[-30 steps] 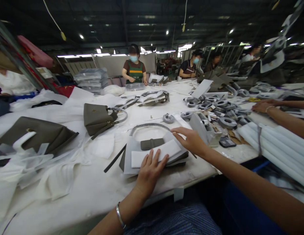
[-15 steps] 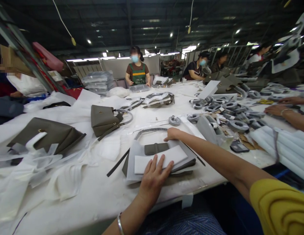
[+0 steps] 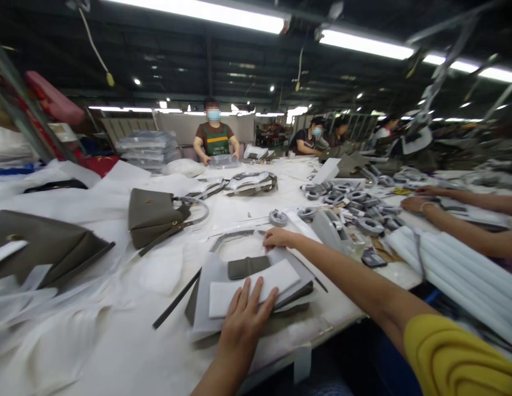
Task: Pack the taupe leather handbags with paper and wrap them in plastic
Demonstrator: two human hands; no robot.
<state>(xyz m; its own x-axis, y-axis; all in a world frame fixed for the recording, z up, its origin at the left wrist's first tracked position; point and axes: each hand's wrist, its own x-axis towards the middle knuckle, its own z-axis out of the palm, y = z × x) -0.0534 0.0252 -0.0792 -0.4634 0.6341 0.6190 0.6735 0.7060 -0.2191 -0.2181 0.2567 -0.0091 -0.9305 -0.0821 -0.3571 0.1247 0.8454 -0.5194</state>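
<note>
A flat olive bag [image 3: 293, 309] lies before me with a sheet of thin white foam [image 3: 202, 297] over it. On top rest a white foam pad [image 3: 276, 276] and a small olive piece [image 3: 248, 267]. My left hand [image 3: 243, 319] presses flat on the pad's lower edge, fingers spread. At the bag's upper right, my right hand [image 3: 276, 238] has its fingers bent together by the end of the wrapped grey handle [image 3: 235, 235]; what they pinch, if anything, is hidden. A dark strap [image 3: 176, 300] sticks out left.
Olive bags [image 3: 151, 217] lie to the left among white sheets. Grey wrapped rings [image 3: 369, 226], a dark device [image 3: 374, 257] and white foam rolls [image 3: 458, 280] are at the right. A co-worker's hands [image 3: 419, 202] reach in there. A masked person [image 3: 217, 140] stands across the table.
The head view has tilted up and turned right, so the scene sits further left. My left hand still lies on the pad; my right hand remains by the handle's end.
</note>
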